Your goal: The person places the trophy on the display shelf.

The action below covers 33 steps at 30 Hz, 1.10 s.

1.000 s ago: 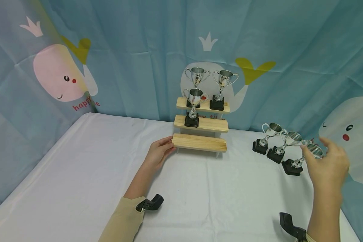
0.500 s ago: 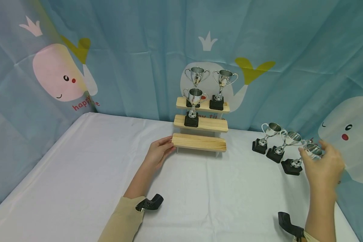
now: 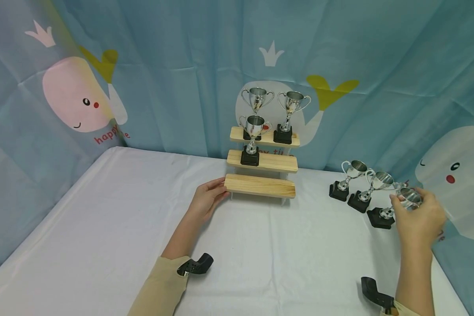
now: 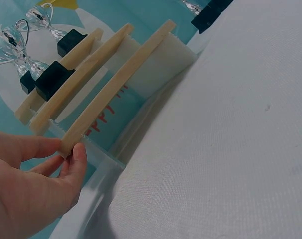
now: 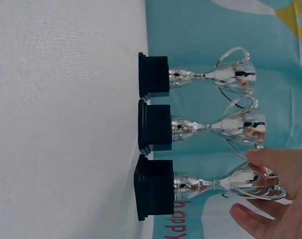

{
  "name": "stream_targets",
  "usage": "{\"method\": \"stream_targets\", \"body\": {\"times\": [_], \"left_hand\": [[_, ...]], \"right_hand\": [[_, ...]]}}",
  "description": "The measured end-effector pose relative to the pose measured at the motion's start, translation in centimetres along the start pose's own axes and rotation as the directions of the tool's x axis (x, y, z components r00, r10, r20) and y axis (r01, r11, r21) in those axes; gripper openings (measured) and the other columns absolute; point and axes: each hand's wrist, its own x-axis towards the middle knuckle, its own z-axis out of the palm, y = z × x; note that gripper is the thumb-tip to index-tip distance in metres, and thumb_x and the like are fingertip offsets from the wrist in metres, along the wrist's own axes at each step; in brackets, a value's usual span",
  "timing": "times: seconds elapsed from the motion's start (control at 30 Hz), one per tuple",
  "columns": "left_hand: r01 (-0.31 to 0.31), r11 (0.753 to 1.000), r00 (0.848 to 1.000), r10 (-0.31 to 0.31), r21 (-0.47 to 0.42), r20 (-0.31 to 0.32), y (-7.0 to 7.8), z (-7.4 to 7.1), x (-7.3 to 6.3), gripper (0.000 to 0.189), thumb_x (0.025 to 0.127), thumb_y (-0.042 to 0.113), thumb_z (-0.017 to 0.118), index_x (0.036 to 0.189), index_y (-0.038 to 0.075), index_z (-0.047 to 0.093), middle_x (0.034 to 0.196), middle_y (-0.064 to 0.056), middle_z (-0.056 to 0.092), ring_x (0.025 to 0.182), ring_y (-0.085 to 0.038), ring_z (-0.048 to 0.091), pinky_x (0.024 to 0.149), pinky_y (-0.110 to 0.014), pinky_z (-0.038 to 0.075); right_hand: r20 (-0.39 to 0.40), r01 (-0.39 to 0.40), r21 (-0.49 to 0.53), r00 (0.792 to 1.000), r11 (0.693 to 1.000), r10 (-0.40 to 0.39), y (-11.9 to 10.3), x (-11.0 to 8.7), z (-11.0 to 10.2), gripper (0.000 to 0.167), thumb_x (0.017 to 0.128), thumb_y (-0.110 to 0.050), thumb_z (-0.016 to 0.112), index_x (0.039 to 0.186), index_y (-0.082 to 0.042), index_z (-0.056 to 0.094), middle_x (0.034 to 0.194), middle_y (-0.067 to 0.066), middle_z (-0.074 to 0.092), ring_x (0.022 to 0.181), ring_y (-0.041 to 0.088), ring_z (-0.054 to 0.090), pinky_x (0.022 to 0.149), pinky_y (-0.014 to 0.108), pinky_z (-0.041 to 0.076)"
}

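My left hand [image 3: 208, 198] pinches the left end of the lowest board of a three-step wooden display stand [image 3: 260, 186], thumb below and fingers above in the left wrist view. On the right, my right hand [image 3: 420, 219] has its thumb and fingers around the cup of the nearest silver trophy [image 5: 245, 181], whose black base [image 3: 380, 218] stands on the table. Two more trophies stand in a row beside it, a middle one [image 3: 380, 181] and a far one [image 3: 354, 170].
The top step carries two trophies, one left [image 3: 257, 97] and one right [image 3: 291, 105]; another trophy [image 3: 254, 127] stands on the middle step's left. A white cloth covers the table [image 3: 114, 237]. Behind hangs a blue curtain [image 3: 162, 87] with whale prints.
My right hand has moved slightly left and its thumb and fingers have come in around the nearest trophy's cup. My left hand stays on the stand.
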Motion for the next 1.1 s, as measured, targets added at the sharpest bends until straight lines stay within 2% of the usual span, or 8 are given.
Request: {"method": "stream_targets", "body": {"times": [0.23,0.37,0.53,0.63,0.73,0.83,1.0,1.1], "left_hand": [[-0.006,1.0,1.0,0.006,0.009,0.007,-0.1,0.0,0.0,0.046,0.107,-0.007,0.05,0.153,-0.009,0.047,0.149,-0.026,0.05,0.126,-0.027,0.059,0.096,-0.019,0.06],[-0.007,1.0,1.0,0.006,0.013,0.009,-0.1,-0.1,0.0,0.046,0.107,-0.007,0.05,0.153,-0.009,0.047,0.151,-0.026,0.05,0.127,-0.028,0.058,0.096,-0.02,0.06],[-0.007,1.0,1.0,0.007,0.01,0.007,-0.1,0.0,0.0,0.046,0.107,-0.007,0.05,0.153,-0.009,0.047,0.148,-0.026,0.051,0.126,-0.027,0.058,0.096,-0.019,0.06],[-0.007,1.0,1.0,0.007,0.007,0.007,0.0,0.0,-0.1,0.046,0.107,-0.007,0.05,0.153,-0.009,0.047,0.148,-0.025,0.051,0.124,-0.026,0.059,0.095,-0.019,0.06],[-0.001,1.0,1.0,0.001,0.01,0.004,0.0,0.0,-0.2,0.046,0.107,-0.007,0.051,0.153,-0.009,0.047,0.149,-0.025,0.05,0.125,-0.026,0.059,0.097,-0.02,0.06],[0.003,1.0,1.0,-0.003,0.014,0.001,0.0,0.0,-0.1,0.046,0.108,-0.006,0.051,0.153,-0.008,0.047,0.15,-0.026,0.05,0.127,-0.028,0.058,0.099,-0.021,0.059],[0.004,1.0,1.0,-0.004,0.018,0.001,0.0,0.0,-0.1,0.045,0.108,-0.006,0.051,0.153,-0.008,0.047,0.15,-0.026,0.05,0.129,-0.029,0.058,0.102,-0.023,0.059],[0.006,1.0,1.0,-0.006,0.018,0.0,0.0,0.0,-0.1,0.045,0.108,-0.006,0.05,0.153,-0.008,0.047,0.15,-0.026,0.05,0.129,-0.03,0.058,0.102,-0.024,0.058]], "right_hand": [[0.024,-0.049,0.019,0.999,0.999,0.048,0.3,0.2,0.4,0.065,0.102,-0.02,0.07,0.155,0.006,0.044,0.139,0.037,0.058,0.114,0.049,0.059,0.053,0.005,0.026],[0.023,-0.078,0.023,0.997,0.997,0.078,0.2,0.2,0.7,0.066,0.102,-0.019,0.07,0.157,0.003,0.042,0.145,0.035,0.055,0.128,0.051,0.057,0.081,0.036,0.064],[0.033,-0.106,0.033,0.994,0.994,0.105,0.1,0.2,0.9,0.066,0.103,-0.019,0.068,0.159,0.001,0.039,0.15,0.034,0.052,0.134,0.052,0.054,0.103,0.066,0.053],[0.035,-0.11,0.032,0.993,0.993,0.109,0.1,0.2,0.7,0.065,0.103,-0.019,0.068,0.158,0.001,0.041,0.148,0.032,0.054,0.131,0.05,0.058,0.101,0.059,0.056],[0.036,-0.101,0.046,0.994,0.994,0.1,0.1,0.3,0.4,0.063,0.102,-0.017,0.069,0.157,0.002,0.042,0.146,0.033,0.056,0.127,0.051,0.061,0.072,0.022,0.065],[0.035,-0.092,0.067,0.995,0.994,0.089,0.0,0.4,0.0,0.063,0.102,-0.015,0.068,0.156,0.004,0.042,0.144,0.035,0.056,0.124,0.051,0.062,0.05,-0.005,0.034],[0.059,-0.111,0.056,0.992,0.992,0.108,0.0,0.5,-0.8,0.066,0.102,-0.016,0.067,0.16,0.001,0.038,0.147,0.035,0.054,0.122,0.049,0.063,0.049,-0.003,0.022],[0.082,-0.124,0.041,0.989,0.991,0.12,-0.1,0.6,-1.3,0.067,0.102,-0.017,0.068,0.16,-0.001,0.039,0.144,0.034,0.056,0.095,0.023,0.068,0.048,-0.001,0.025]]}}
